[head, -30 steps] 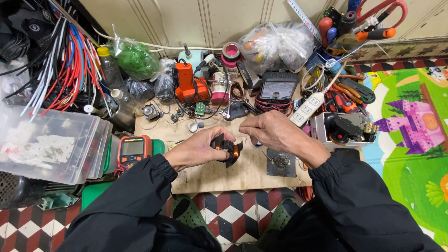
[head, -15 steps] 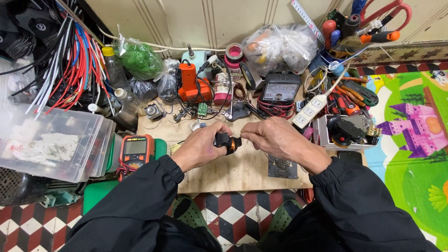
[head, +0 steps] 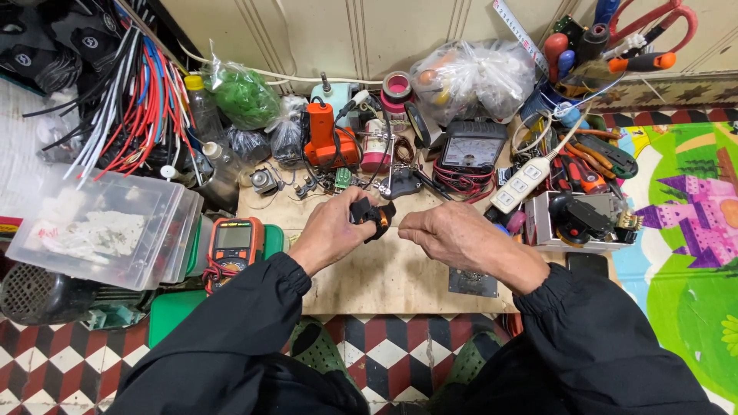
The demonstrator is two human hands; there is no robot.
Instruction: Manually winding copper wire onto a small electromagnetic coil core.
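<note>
Cluttered with tools and cables, a bare wooden board [head: 384,280] serves as the workbench above a checkered floor. Fingers of the left hand [head: 332,230] grasp a small black-and-orange device [head: 372,216], held just above the board's middle. Beside it, the right hand [head: 450,234] is loosely curled, its fingertips close to the device; contact cannot be told. An orange digital multimeter [head: 233,242] lies left, a white power strip [head: 523,184] right, a clear plastic box [head: 100,230] farther left.
</note>
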